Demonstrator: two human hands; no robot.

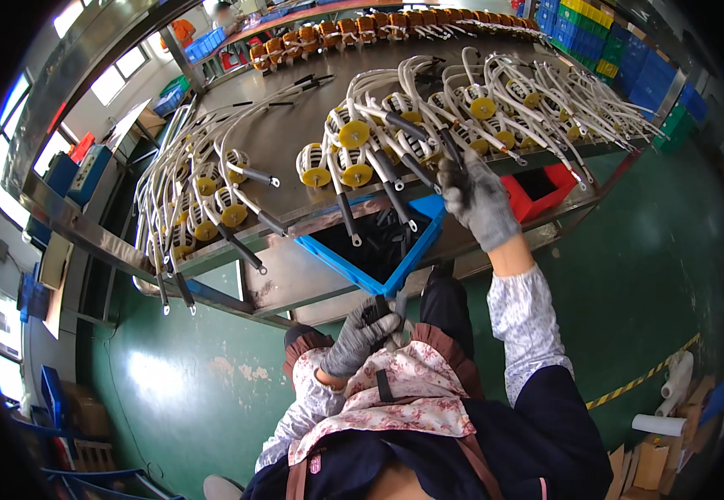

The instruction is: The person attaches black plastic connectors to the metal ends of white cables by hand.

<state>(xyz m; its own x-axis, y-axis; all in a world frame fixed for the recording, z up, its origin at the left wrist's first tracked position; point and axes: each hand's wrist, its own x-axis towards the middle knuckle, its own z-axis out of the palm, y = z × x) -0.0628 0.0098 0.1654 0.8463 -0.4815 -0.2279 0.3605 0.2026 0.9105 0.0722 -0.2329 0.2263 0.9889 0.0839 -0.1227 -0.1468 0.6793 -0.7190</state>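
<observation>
My right hand point(480, 202), in a grey glove, reaches out to the table's front edge. Its fingers are closed around a black-sleeved cable end point(451, 148) belonging to one of the white-cabled coils. Low over my lap, my gloved left hand point(360, 342) is closed on short black tubes point(374, 310); how many is hidden by the fingers. Yellow-capped coils point(354, 133) with white leads stand in rows on the metal table, several leads ending in black sleeves and ring lugs. Another short black tube point(384, 385) lies on my flowered apron point(416, 400).
A blue bin point(341, 268) of black tubes hangs at the table's front, with a red bin point(537, 190) right of it. More coils point(204, 185) stand at the left, orange-brown coils point(345, 32) line the back. A metal post frames the left side; stacked crates point(579, 37) stand far right.
</observation>
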